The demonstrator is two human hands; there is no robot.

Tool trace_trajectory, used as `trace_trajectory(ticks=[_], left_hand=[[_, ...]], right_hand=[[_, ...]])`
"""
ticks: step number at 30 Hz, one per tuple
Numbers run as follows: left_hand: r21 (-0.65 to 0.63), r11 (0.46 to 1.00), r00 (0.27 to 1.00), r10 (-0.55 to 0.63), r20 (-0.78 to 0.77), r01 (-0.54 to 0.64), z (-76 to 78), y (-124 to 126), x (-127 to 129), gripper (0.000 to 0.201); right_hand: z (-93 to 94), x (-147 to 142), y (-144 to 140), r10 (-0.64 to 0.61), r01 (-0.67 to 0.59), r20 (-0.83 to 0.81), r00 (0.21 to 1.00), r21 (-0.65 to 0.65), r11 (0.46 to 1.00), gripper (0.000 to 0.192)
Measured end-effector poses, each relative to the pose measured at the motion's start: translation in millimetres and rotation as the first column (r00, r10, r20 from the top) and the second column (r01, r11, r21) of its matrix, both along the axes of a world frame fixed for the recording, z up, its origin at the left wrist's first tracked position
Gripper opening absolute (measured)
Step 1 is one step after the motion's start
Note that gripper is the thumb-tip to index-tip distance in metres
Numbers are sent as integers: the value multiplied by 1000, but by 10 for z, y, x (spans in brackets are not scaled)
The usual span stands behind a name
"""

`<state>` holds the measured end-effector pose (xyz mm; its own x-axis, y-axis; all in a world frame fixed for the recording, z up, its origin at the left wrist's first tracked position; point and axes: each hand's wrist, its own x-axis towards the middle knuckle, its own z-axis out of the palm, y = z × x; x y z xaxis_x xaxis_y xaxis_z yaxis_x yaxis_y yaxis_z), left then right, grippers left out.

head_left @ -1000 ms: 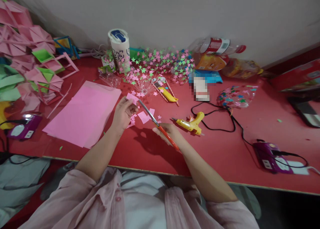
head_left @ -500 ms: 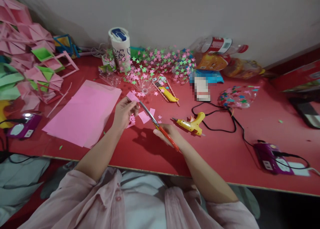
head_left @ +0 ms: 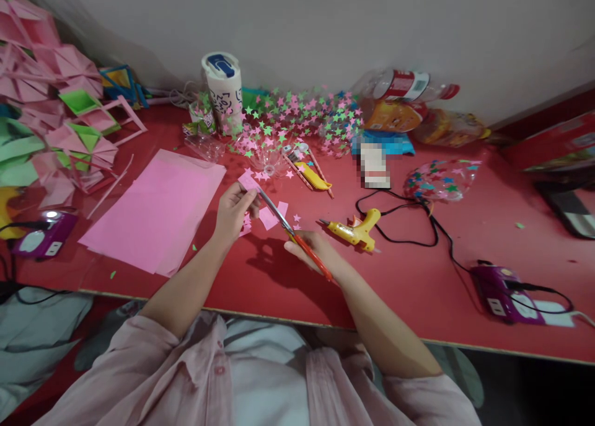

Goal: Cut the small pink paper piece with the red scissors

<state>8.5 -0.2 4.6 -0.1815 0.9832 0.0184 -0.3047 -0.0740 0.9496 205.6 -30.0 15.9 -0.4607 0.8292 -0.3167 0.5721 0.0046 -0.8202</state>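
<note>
While the left hand point(head_left: 231, 210) pinches a pink scrap point(head_left: 246, 181) above the table's point(head_left: 418, 289) middle, the right hand point(head_left: 310, 247) grips the scissors point(head_left: 283, 222). Their long axis runs up-left from that hand, blade tips meeting the scrap's edge just beside the left fingertips.
</note>
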Motion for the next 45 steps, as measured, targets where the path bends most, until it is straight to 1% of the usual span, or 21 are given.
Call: trace_trajectory(ticks=[6, 15, 23, 31, 36, 45], left_hand=[[9, 1000, 1000, -5, -20, 5, -22, -1, -13, 20], [30, 999, 999, -34, -7, 34, -48, 11, -48, 14], [14, 999, 999, -31, -23, 31, -45, 20, -37, 15], [-15, 999, 999, -50, -9, 50, -35, 21, -58, 15], [-27, 998, 998, -61, -7, 61, -50, 33, -76, 12], [-63, 994, 996, -86, -19, 85, -23, 39, -91, 13]], right_hand=[[4, 8, 7, 19, -19, -4, 1000, 6, 1000, 54], [46, 3, 8, 32, -33, -49, 998, -32, 999, 53], [7, 5, -7, 5, -10, -89, 996, -54, 999, 53], [-44, -14, -18, -59, 55, -65, 996, -60, 997, 50], [-36, -5, -8, -54, 52, -34, 998, -63, 997, 49], [-2, 13, 15, -43, 43, 14, 999, -67, 997, 53]])
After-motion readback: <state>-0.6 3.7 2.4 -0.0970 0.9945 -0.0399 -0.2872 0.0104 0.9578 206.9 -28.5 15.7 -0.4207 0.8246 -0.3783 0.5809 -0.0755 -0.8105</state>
